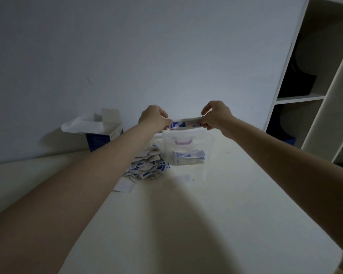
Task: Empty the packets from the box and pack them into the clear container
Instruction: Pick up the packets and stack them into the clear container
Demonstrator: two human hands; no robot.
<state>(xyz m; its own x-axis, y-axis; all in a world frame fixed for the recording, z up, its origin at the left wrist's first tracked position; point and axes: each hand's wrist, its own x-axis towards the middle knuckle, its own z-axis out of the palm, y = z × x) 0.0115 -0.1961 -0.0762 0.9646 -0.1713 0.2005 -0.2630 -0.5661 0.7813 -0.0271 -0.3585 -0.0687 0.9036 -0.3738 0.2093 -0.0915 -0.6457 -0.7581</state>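
Observation:
A small stack of white and blue packets [185,123] hangs just above the clear container [208,143]. My left hand [153,118] grips its left end and my right hand [214,115] grips its right end. The container stands on the white table and holds a neat stack of packets [189,157] at its bottom. A loose heap of packets [147,166] lies on the table to the container's left. The open white and blue box [98,131] stands further left against the wall, flaps up.
A sheet of white paper [124,187] lies in front of the heap. A white shelf unit [313,80] with dark items stands at the right. The wall rises directly behind the table [186,224].

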